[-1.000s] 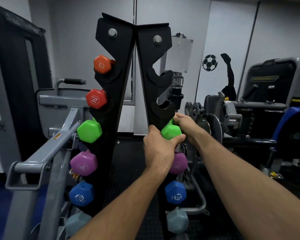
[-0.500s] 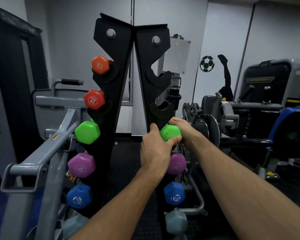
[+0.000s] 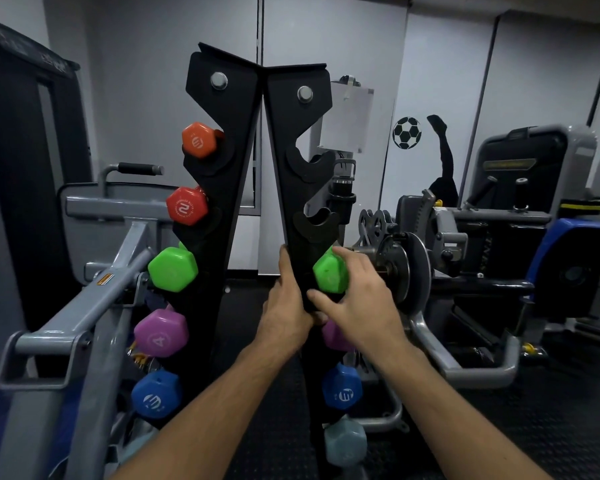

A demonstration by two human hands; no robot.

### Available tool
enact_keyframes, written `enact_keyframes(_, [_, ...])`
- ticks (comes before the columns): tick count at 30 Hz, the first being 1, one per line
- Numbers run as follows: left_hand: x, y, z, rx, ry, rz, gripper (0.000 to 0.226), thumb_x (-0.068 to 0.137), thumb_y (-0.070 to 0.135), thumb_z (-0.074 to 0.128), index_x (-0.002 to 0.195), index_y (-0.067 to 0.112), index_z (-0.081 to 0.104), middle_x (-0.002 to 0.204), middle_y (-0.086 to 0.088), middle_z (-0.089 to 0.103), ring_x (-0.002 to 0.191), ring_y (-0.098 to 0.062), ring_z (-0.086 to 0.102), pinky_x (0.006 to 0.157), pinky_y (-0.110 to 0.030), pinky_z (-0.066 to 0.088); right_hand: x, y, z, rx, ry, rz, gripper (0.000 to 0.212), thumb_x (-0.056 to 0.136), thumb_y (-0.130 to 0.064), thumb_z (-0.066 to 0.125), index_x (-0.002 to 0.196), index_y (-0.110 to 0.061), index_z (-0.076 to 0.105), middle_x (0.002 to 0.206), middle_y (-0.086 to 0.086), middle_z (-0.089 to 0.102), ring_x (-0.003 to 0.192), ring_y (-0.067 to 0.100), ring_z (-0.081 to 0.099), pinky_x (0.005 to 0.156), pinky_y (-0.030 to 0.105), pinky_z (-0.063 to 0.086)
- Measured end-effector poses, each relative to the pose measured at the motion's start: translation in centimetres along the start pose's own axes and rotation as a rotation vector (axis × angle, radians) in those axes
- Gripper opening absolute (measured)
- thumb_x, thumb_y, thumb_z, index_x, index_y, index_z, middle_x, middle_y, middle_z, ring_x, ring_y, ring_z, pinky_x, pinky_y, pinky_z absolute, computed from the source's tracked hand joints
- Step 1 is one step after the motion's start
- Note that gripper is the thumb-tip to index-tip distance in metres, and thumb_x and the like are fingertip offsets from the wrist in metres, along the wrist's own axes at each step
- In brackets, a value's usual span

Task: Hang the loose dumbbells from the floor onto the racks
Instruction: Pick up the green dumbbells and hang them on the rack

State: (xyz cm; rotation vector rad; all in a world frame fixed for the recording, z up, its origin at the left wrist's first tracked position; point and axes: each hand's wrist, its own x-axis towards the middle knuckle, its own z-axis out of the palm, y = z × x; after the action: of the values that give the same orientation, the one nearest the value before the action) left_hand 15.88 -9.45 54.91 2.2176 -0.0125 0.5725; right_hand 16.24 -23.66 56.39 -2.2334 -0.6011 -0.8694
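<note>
A person seats a green dumbbell (image 3: 329, 273) in the third cradle of the right rack (image 3: 300, 188), the right hand (image 3: 361, 303) cupped over its end while the left hand (image 3: 284, 306) grips the rack's edge. The left rack (image 3: 222, 188) looks full, with six dumbbells; the right carries four, the green one included. Its top two cradles sit empty, so two appear left to hang.

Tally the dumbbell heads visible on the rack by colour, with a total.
Orange: 1
Red: 1
Green: 2
Purple: 2
Blue: 2
Grey: 1 clearly seen
Total: 9
</note>
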Motion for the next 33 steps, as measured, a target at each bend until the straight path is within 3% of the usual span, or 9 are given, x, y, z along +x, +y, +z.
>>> enact_keyframes(4, [0.2,-1.0,0.6,-0.004,-0.015,-0.001,0.134,0.085,0.014,0.08,0.144,0.059,-0.032,0.12,-0.008,0.069,0.104,-0.026,0.069,0.091,-0.051,0.058,-0.1,-0.2,0.5,-0.191,-0.005,-0.048,0.084,0.082,-0.027,0.084,0.152,-0.026,0.037,0.145,-0.001,0.046,0.127,0.022,0.055,0.104,0.038,0.053])
enact_keyframes(10, [0.0,-1.7,0.9,-0.025,-0.007,0.014,0.131,0.089,0.007,0.075,0.148,0.055,-0.031,0.118,-0.006,0.07,0.099,-0.018,0.069,0.085,-0.035,0.057,0.4,-0.5,0.7,-0.211,0.073,-0.045,0.071,0.084,-0.029,0.084,0.144,-0.016,0.049,0.134,0.0,0.061,0.118,0.022,0.062,0.097,0.033,0.052])
enact_keyframes(15, [0.4,-2.1,1.3,-0.05,0.015,0.026,0.132,0.087,0.008,0.077,0.145,0.06,-0.031,0.12,-0.007,0.07,0.102,-0.021,0.07,0.092,-0.044,0.059,0.7,-0.3,0.9,-0.151,0.066,-0.003,0.066,0.083,-0.034,0.084,0.137,-0.013,0.052,0.126,0.005,0.065,0.11,0.028,0.068,0.093,0.039,0.055])
enact_keyframes(22, [0.3,-1.8,1.3,0.0,0.017,-0.001,0.13,0.088,0.014,0.078,0.148,0.056,-0.03,0.122,-0.007,0.071,0.104,-0.022,0.07,0.093,-0.043,0.058,1.3,-0.1,0.7,-0.118,0.027,-0.041,0.064,0.079,-0.028,0.086,0.129,-0.015,0.049,0.118,0.003,0.062,0.105,0.024,0.064,0.09,0.033,0.05])
enact_keyframes(28, [-0.1,-1.5,0.8,-0.079,-0.011,-0.027,0.128,0.088,0.01,0.077,0.148,0.06,-0.025,0.131,-0.006,0.067,0.113,-0.024,0.067,0.095,-0.043,0.056,1.4,-0.1,-0.2,-0.073,-0.014,-0.001,0.062,0.078,-0.035,0.089,0.123,-0.019,0.049,0.116,0.001,0.066,0.105,0.02,0.064,0.09,0.033,0.051])
enact_keyframes(33, [-0.2,-1.3,0.7,-0.07,-0.011,-0.035,0.127,0.089,0.01,0.076,0.149,0.058,-0.024,0.129,-0.007,0.067,0.112,-0.024,0.067,0.095,-0.042,0.055,1.2,0.0,0.3,-0.01,0.026,0.045,0.061,0.076,-0.037,0.09,0.119,-0.02,0.051,0.108,-0.004,0.066,0.098,0.016,0.064,0.081,0.026,0.047])
